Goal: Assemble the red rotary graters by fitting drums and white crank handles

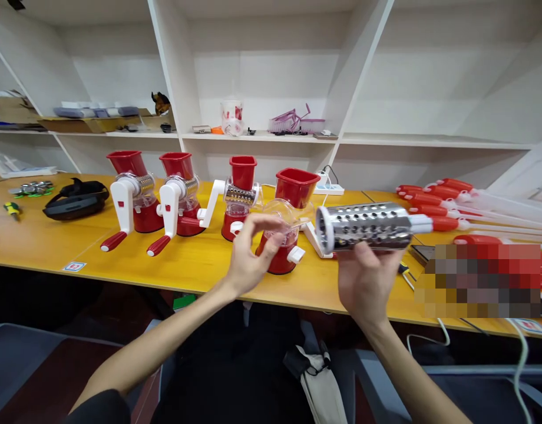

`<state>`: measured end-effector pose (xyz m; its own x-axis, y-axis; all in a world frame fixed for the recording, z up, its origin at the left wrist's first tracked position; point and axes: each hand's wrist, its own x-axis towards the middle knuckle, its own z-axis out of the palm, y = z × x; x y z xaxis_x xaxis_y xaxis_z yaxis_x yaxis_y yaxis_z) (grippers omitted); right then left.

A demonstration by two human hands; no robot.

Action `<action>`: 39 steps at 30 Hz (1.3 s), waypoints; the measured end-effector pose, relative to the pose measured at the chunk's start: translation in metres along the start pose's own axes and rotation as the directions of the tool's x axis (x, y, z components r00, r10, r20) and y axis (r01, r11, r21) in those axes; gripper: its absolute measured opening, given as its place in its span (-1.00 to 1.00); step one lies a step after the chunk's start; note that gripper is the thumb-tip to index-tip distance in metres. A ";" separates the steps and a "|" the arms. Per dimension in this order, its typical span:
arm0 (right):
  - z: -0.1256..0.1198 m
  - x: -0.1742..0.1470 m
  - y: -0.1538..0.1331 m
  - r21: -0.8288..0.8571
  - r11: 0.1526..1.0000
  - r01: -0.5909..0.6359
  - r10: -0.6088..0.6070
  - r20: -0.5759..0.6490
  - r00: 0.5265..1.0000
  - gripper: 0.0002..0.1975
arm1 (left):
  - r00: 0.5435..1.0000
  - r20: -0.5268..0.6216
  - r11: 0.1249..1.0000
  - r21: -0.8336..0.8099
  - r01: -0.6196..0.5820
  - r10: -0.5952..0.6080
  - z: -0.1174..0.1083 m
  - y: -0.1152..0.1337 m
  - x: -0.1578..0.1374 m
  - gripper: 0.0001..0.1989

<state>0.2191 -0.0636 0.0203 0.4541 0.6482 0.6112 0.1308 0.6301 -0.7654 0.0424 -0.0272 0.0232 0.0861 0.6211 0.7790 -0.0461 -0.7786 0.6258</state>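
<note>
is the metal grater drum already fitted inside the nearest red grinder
No, the metal grater drum is held in the right hand, outside the nearest red grinder.

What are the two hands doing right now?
Left hand: fingers curled on the clear part of the nearest grinder.
Right hand: closed around a metal grater drum.

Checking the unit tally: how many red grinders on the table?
4, in a row on the yellow table: far left, next, middle, and one by the left hand. None seems hidden.
</note>
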 end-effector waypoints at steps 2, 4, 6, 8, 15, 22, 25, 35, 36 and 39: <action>-0.003 0.008 0.003 0.055 0.998 0.018 -0.015 -0.051 0.999 -0.38 | 0.997 -0.074 0.993 0.120 0.019 -0.010 -0.007 -0.019 0.017 -0.49; -0.005 0.013 0.007 0.183 0.983 -0.009 0.023 -0.079 0.997 -0.40 | 0.999 0.036 0.983 0.183 0.004 -0.011 -0.009 -0.034 0.041 -0.25; -0.007 0.015 0.013 0.297 0.954 -0.046 0.079 -0.099 0.992 -0.43 | 0.983 0.182 0.986 0.167 -0.031 0.000 -0.007 -0.043 0.068 -0.17; -0.010 0.014 0.021 0.334 0.939 -0.078 0.113 -0.085 0.990 -0.51 | 0.956 0.292 0.990 0.139 -0.040 -0.002 -0.005 -0.046 0.095 -0.15; -0.015 0.013 0.033 0.272 0.951 -0.148 0.160 -0.023 0.987 -0.64 | 0.820 0.572 0.975 0.190 -0.110 -0.019 -0.006 -0.037 0.146 -0.36; -0.023 0.020 0.029 0.212 0.974 -0.079 0.067 0.062 0.996 -0.53 | 0.949 0.310 0.915 0.395 -0.082 -0.049 0.012 -0.042 0.133 -0.38; -0.029 0.026 0.024 0.162 0.986 -0.043 0.032 0.074 0.997 -0.55 | 0.954 0.291 0.900 0.430 -0.062 -0.073 0.006 -0.043 0.134 -0.39; -0.023 0.017 0.018 0.233 0.907 -0.352 0.313 0.189 0.931 -0.62 | 0.959 0.282 0.874 0.472 -0.110 -0.032 0.014 -0.038 0.122 -0.29; -0.023 0.015 0.017 0.228 0.906 -0.355 0.312 0.206 0.928 -0.61 | 0.971 0.238 0.857 0.503 -0.113 -0.011 0.019 -0.033 0.115 -0.25; -0.025 0.014 0.013 0.233 0.903 -0.361 0.297 0.268 0.916 -0.60 | 0.957 0.289 0.830 0.544 -0.128 -0.041 0.021 -0.016 0.109 -0.23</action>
<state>0.2491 -0.0569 0.0134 0.2185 0.8958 0.3871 -0.2504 0.4348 -0.8650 0.0730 0.0510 0.0972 0.3716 0.6003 0.7082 0.4916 -0.7743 0.3984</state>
